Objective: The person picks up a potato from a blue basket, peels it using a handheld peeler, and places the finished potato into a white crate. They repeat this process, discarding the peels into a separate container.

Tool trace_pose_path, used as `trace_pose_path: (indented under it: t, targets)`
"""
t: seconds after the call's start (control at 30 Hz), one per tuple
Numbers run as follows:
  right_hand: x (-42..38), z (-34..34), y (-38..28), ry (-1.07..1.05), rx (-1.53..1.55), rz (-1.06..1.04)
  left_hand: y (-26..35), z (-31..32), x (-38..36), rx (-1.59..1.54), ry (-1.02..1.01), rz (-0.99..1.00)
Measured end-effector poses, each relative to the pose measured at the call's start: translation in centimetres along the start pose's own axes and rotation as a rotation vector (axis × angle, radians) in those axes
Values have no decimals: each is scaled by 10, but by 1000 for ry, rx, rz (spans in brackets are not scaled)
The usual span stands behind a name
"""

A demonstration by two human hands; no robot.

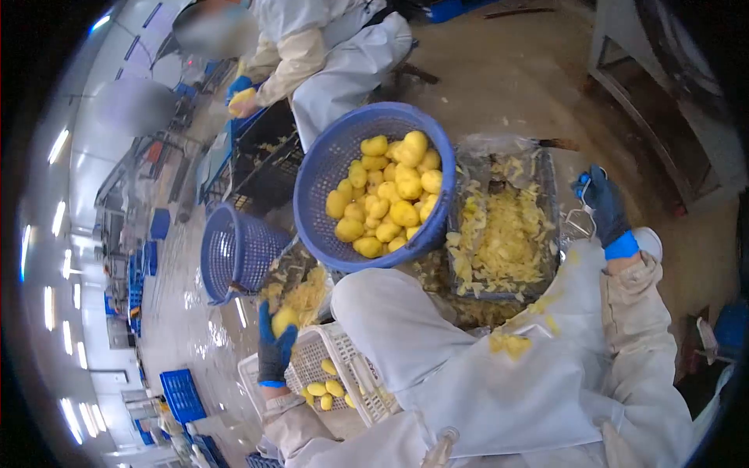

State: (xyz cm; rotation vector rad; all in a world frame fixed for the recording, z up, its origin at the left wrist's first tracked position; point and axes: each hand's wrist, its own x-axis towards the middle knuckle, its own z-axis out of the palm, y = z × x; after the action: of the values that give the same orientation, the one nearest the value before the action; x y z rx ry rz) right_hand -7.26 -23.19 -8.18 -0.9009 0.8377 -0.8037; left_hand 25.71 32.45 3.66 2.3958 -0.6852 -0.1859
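Observation:
My left hand (275, 349), in a dark glove with blue fingers, holds a peeled yellow potato (285, 320) above the edge of a white crate (337, 349) with several potatoes in it. On the right, my right hand (602, 204), gloved too, is closed around a thin metal tool (578, 221), whose shape is partly unclear. Between my hands stands a blue round basket (318, 168) with many yellow potatoes. A dark crate (551, 234) full of yellow peelings (503, 234) lies to the right of this basket, near my right hand.
A second blue basket (246, 253) stands left of the big one, with more peelings (306, 296) beside it. Another person (343, 78) sits at the top beside a black crate (264, 156), holding a potato (243, 102). Metal framework (640, 101) stands at the upper right.

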Motion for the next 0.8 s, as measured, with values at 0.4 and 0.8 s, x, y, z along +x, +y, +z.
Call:
trace_pose_path:
  t: [0.4,0.8]
  targets:
    - [18,27,30,-58,-108,154,71,191,195,133,-526,571]
    - [22,36,14,-8,-76,184,58,299,228,163,-677,285]
